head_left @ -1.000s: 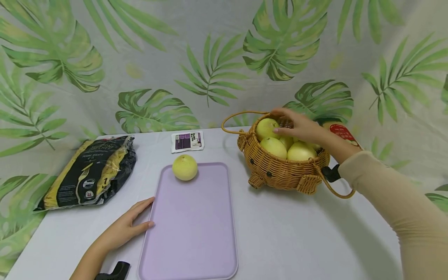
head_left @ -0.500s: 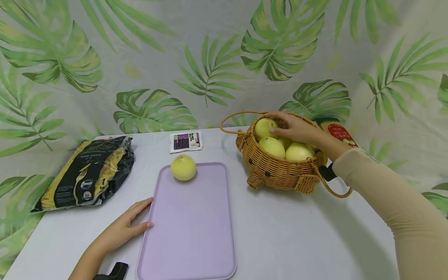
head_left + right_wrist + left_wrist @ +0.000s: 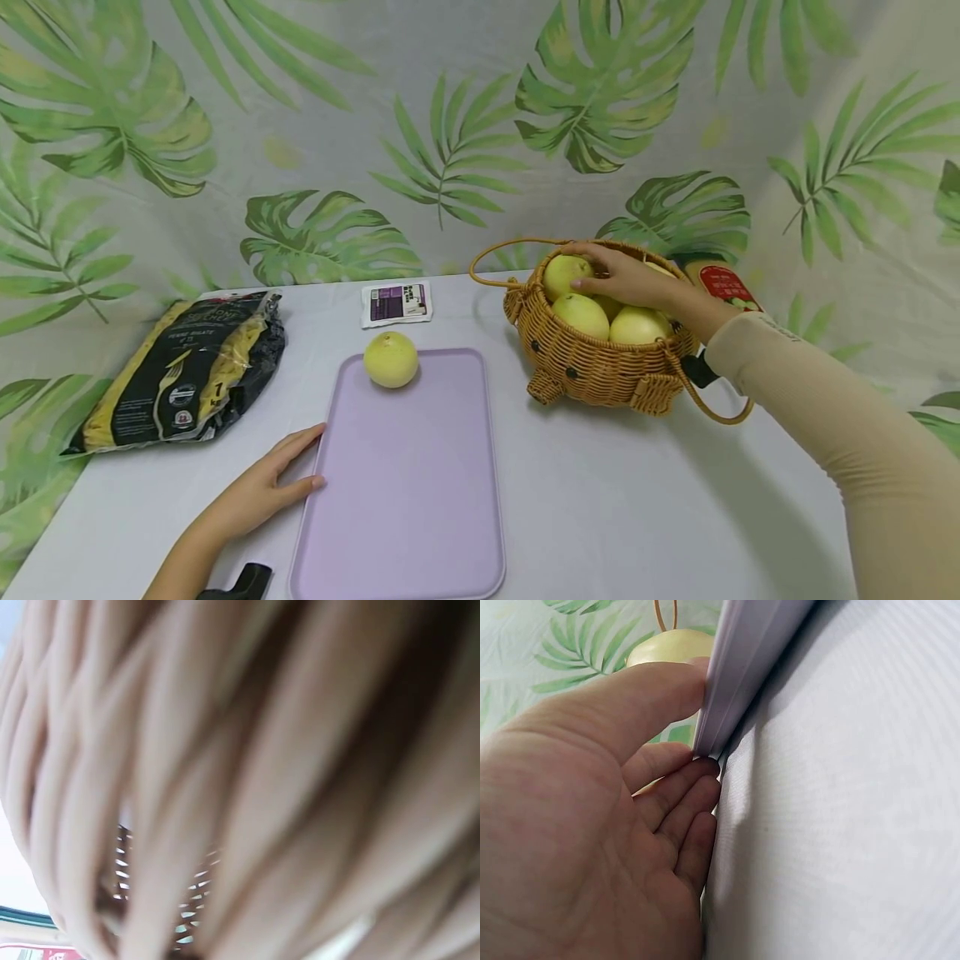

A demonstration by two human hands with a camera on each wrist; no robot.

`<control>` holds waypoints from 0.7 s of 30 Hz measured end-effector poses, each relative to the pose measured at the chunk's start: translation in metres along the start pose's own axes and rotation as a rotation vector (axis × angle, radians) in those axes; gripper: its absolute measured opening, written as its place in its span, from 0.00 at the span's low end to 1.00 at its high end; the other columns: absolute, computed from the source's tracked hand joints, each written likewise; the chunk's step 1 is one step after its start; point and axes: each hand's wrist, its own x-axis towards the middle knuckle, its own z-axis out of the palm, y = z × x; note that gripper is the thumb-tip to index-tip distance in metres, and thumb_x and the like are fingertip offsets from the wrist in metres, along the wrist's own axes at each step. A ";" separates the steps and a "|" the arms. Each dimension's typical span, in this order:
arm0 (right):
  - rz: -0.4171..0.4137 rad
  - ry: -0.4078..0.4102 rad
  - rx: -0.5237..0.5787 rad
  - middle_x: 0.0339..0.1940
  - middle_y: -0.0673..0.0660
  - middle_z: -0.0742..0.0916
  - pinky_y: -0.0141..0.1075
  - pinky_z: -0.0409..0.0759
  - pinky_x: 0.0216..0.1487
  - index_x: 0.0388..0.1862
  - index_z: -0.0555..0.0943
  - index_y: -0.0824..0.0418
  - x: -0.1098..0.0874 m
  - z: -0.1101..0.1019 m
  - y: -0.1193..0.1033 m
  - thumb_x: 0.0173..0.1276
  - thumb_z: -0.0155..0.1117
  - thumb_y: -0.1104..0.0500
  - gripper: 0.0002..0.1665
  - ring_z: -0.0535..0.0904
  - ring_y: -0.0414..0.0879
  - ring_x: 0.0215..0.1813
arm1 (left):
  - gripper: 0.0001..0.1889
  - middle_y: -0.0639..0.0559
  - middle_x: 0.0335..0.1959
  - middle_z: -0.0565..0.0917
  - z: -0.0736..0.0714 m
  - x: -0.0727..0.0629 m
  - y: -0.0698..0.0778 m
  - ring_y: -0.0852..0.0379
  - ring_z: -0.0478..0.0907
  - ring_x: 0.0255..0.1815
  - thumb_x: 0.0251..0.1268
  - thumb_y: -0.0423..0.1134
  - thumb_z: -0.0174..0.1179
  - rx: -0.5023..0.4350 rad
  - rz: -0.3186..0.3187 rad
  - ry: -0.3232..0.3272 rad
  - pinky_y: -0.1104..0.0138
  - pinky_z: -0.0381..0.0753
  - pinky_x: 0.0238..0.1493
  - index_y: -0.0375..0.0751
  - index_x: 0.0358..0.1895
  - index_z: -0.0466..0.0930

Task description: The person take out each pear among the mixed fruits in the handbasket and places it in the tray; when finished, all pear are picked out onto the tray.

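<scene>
In the head view a wicker basket (image 3: 607,367) with an animal snout and ears holds several round yellow-green pears (image 3: 637,326). My right hand (image 3: 622,275) reaches in over the rim and grips the back left pear (image 3: 564,277), thumb on its near side and fingers behind it. Another pear (image 3: 391,360) sits at the far left corner of a lilac tray (image 3: 405,483). Against the tray's left edge rests my left hand (image 3: 262,492), fingers extended. In the left wrist view its thumb (image 3: 660,690) touches the tray rim (image 3: 739,667). Blurred basket weave (image 3: 187,750) fills the right wrist view.
A black and yellow bag of penne (image 3: 187,367) lies at the left. A small white and purple packet (image 3: 397,303) is behind the tray. Behind the basket stands a container with a red label (image 3: 723,283). A leaf-patterned cloth (image 3: 315,150) hangs at the back.
My right hand has lowered slightly and closed round the back left pear in the basket. My left hand stays at the tray edge; the whole view has shifted a little.
</scene>
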 end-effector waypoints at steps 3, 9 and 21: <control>-0.008 0.011 0.007 0.69 0.58 0.58 0.57 0.56 0.60 0.70 0.56 0.51 0.000 0.001 0.000 0.68 0.53 0.53 0.33 0.51 0.58 0.68 | 0.35 0.41 0.65 0.59 0.000 0.000 0.000 0.37 0.50 0.65 0.59 0.47 0.59 0.006 0.002 0.004 0.40 0.51 0.58 0.44 0.68 0.55; -0.018 0.061 0.013 0.66 0.58 0.63 0.55 0.63 0.55 0.68 0.59 0.52 -0.002 0.002 0.001 0.67 0.54 0.51 0.32 0.62 0.57 0.62 | 0.36 0.43 0.65 0.60 0.000 0.000 0.000 0.39 0.51 0.65 0.58 0.47 0.59 0.010 0.002 0.008 0.42 0.52 0.58 0.45 0.68 0.55; 0.058 0.183 0.169 0.62 0.59 0.67 0.51 0.67 0.53 0.65 0.64 0.51 -0.011 -0.001 -0.003 0.63 0.58 0.47 0.32 0.64 0.55 0.61 | 0.35 0.42 0.65 0.59 0.000 -0.001 0.003 0.38 0.50 0.66 0.59 0.46 0.59 -0.005 0.013 0.002 0.40 0.52 0.57 0.44 0.68 0.56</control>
